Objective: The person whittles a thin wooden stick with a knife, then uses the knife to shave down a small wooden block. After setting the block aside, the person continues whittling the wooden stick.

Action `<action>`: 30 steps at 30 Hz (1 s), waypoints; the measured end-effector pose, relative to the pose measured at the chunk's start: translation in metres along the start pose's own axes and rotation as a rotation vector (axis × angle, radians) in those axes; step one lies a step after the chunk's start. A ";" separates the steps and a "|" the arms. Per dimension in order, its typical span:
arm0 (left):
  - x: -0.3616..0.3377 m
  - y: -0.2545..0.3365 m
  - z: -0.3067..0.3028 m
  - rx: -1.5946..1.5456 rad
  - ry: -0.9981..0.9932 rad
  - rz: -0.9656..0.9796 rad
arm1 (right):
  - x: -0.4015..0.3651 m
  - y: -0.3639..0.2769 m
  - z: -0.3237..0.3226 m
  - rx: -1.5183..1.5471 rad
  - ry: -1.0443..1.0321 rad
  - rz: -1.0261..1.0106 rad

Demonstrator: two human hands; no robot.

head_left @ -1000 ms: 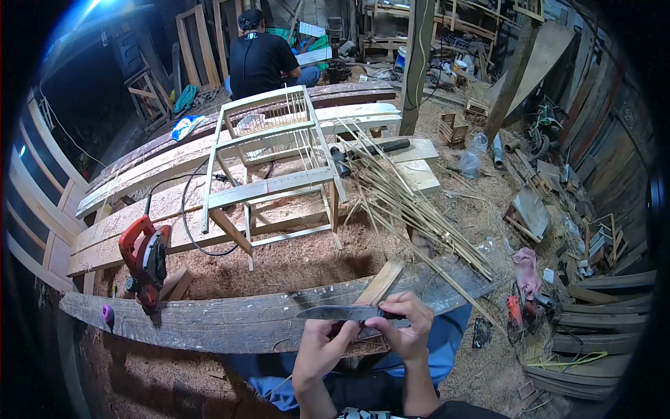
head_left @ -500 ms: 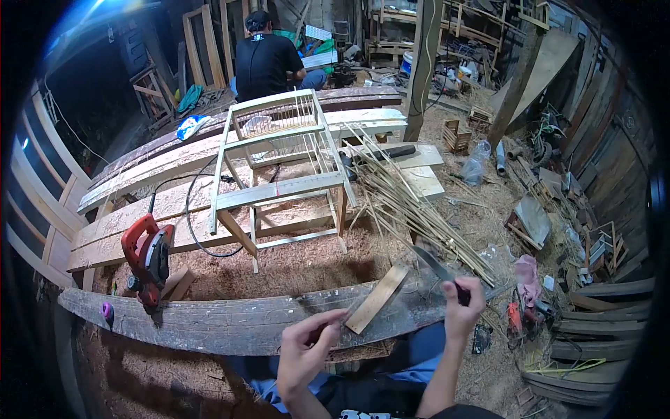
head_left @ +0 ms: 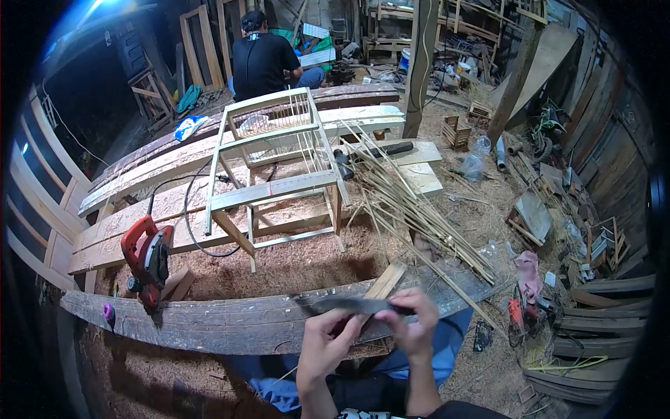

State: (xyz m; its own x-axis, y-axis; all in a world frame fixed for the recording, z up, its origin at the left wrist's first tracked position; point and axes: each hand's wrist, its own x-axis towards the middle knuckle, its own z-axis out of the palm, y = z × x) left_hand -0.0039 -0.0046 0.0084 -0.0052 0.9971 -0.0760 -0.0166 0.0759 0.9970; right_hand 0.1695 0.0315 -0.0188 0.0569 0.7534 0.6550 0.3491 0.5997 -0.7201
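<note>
My right hand (head_left: 417, 322) is wrapped round the handle of a knife (head_left: 352, 305), whose dark blade points left, just above my left hand. The blade is blurred. My left hand (head_left: 329, 343) is closed in a pinch, close to my right hand; a thin pale stick (head_left: 287, 374) shows beside its wrist, mostly hidden by the fingers. Under the knife, a short flat piece of wood (head_left: 388, 279) lies across the worn plank (head_left: 230, 325) in front of me, partly covered by my hands.
A slatted wooden frame (head_left: 272, 190) stands beyond the plank. Many thin bamboo sticks (head_left: 426, 216) lie piled to its right. A red power planer (head_left: 145, 258) rests at left, with a purple roll (head_left: 108, 312) near it. A person in black (head_left: 264, 66) sits at the back.
My right hand has moved left with the knife, its blade turning from up-left to nearly level above my left hand. My left hand has shifted slightly right. A long stick now crosses the plank's right end.
</note>
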 end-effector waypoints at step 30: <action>0.000 0.000 0.006 0.090 0.046 -0.022 | -0.002 -0.012 0.007 -0.028 -0.046 0.061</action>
State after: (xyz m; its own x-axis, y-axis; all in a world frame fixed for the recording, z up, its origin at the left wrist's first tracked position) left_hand 0.0022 -0.0043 0.0089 -0.0517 0.9940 -0.0966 0.0723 0.1002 0.9923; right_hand 0.1589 0.0243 -0.0129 0.0360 0.8005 0.5982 0.3727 0.5447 -0.7513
